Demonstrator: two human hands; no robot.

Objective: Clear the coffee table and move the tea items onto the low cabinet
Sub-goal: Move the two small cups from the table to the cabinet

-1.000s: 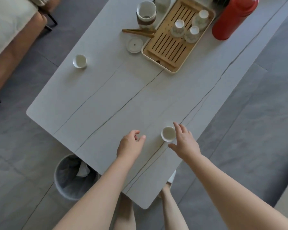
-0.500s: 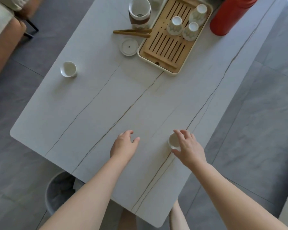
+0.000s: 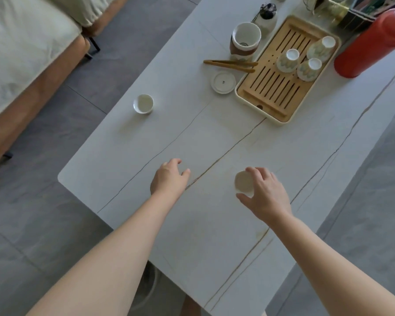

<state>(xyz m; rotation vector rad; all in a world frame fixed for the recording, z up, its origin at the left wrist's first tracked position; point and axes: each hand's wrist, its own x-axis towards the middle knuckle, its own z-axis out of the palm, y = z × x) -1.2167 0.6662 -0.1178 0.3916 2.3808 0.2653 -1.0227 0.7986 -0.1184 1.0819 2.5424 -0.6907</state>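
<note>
On the near part of the grey coffee table [image 3: 214, 236], my right hand [image 3: 265, 192] grips a small white tea cup [image 3: 243, 183] between thumb and fingers, tipped toward me. My left hand [image 3: 169, 179] hovers over the table to its left, fingers loosely curled and holding nothing. A second small cup [image 3: 143, 103] stands alone near the left edge. At the far end a bamboo tea tray [image 3: 274, 87] carries three upturned cups [image 3: 306, 58]. Beside the tray are wooden tongs [image 3: 230, 64], a white lid [image 3: 223, 82] and a tall white-and-brown brewing cup [image 3: 245, 41].
A red thermos [image 3: 372, 42] lies at the table's far right corner, with a small dark-topped jar [image 3: 267, 15] behind the brewing cup. A sofa with a pale cover [image 3: 21, 53] runs along the left. Grey tiled floor surrounds the table.
My right hand closed around the near cup and tipped it up off the table. My left hand stayed hovering. The view shifted, so the sofa shows and the bin has left it.
</note>
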